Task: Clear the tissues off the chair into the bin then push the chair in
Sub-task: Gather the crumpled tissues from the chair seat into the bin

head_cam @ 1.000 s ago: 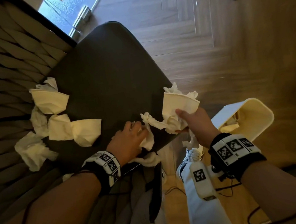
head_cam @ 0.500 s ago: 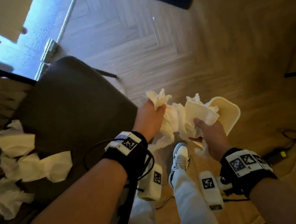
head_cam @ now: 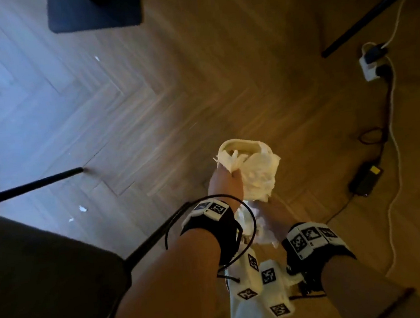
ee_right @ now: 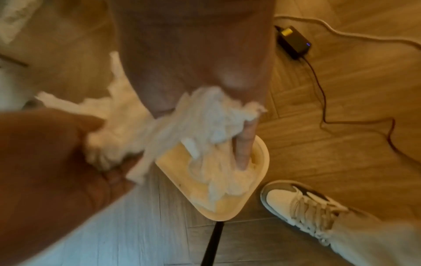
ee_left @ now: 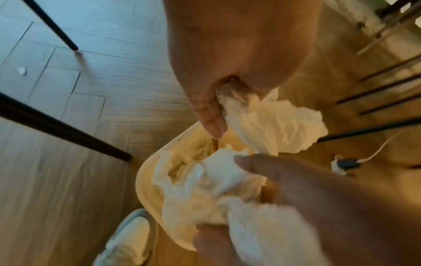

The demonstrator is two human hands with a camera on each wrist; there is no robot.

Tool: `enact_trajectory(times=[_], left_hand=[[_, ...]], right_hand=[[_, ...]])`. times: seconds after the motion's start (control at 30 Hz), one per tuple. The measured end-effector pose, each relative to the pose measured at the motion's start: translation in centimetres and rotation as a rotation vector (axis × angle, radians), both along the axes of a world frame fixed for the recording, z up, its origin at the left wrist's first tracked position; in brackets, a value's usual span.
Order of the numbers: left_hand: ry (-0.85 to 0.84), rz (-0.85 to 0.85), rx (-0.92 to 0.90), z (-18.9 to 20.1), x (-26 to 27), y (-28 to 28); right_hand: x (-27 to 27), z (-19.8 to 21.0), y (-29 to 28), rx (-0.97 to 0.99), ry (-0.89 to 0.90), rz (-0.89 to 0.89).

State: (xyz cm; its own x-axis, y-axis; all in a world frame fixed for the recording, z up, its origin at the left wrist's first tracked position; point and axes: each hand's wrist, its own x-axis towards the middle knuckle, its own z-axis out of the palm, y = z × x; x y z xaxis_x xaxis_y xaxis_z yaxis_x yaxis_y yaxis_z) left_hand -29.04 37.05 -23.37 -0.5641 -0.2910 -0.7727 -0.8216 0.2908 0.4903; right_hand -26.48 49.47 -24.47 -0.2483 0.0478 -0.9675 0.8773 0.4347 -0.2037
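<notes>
Herringbone wood floor (head_cam: 127, 110) fills most of the head view, bluish toward the far side and warm brown around the bin (head_cam: 238, 144), a cream plastic tub standing on the boards just ahead of the person's feet. Both hands are over the bin's mouth. The left hand (head_cam: 225, 185) has its grip curled round a crumpled tissue (head_cam: 232, 163) — in the left wrist view the thumb and fingers pinch the wad, which hangs above the rim. The right hand (head_cam: 271, 219) sits nearer the body than the bin and is blurred in the head view; the right wrist view shows its fingers bunched round a bigger clump of tissues (ee_right: 214, 129), one finger reaching down into the bin, where more tissue lies against the inner wall. The chair (head_cam: 44, 282), dark and padded, is off to the left of the bin, well apart from it — only a corner of its seat and thin black legs show. Two small white scraps (head_cam: 82, 209) lie on the floor between chair and bin. To the right of the bin are a black power brick (head_cam: 364, 178), trailing cables and a white power strip (head_cam: 371, 70). A white sneaker (ee_right: 303, 203) stands just beside the bin.
</notes>
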Motion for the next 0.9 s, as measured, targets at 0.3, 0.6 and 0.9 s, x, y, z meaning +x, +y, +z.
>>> enact_trajectory(times=[0.3,0.6,0.9], left_hand=[[-0.336,-0.598,-0.148,-5.5,0.6,0.2],[-0.134,-0.550,-0.137,6.2,2.9,-5.6],[0.047,-0.028,-0.395,25.3,19.2,-24.2]], right_hand=[[0.1,-2.9,1.0,-0.095,-0.195,-0.302],[-0.4,5.9,-4.5,-0.144,0.192,0.243],[2.5,19.9,-20.4,-0.349,0.472,1.196]])
